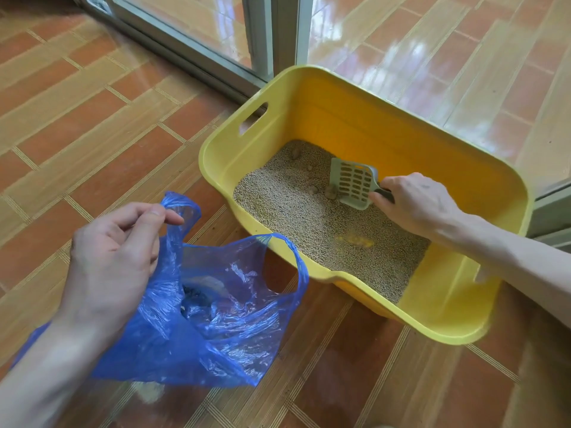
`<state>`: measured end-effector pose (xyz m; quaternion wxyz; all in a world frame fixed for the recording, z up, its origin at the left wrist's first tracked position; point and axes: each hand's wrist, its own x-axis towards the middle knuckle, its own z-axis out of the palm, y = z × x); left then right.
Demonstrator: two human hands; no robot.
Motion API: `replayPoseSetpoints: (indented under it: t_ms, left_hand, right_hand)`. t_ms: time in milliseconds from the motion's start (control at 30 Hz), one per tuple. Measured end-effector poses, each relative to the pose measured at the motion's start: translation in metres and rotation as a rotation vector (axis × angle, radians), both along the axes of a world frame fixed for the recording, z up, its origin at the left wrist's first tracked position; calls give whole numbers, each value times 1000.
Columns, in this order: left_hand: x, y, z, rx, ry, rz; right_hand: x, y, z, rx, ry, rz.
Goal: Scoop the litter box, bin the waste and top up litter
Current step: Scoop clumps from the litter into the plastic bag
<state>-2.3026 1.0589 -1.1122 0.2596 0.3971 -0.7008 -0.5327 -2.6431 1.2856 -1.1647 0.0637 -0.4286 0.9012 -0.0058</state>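
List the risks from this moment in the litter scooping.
1. The left hand pinches only one handle of the blue bag; its mouth sags, so a tipped load could miss and land on the tiled floor.
2. The scoop, held by the right hand, has wide slots; small clumps may break and fall through.
3. Carrying over the yellow box rim may spill litter.

Glossy plastic tub [324, 97], crinkly thin bag [234, 307], grainy litter [278, 193].
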Motion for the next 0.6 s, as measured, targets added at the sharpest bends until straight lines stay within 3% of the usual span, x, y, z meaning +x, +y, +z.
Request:
replayPoseSetpoints:
  t_ms: [233,600]
  left_hand:
    - [1,1,5,16,29,-23]
    - [5,-2,8,11,26,4]
  right_hand:
    - [10,-5,-2,-31,-223,9]
    - [39,-5,2,-104,-780,-262]
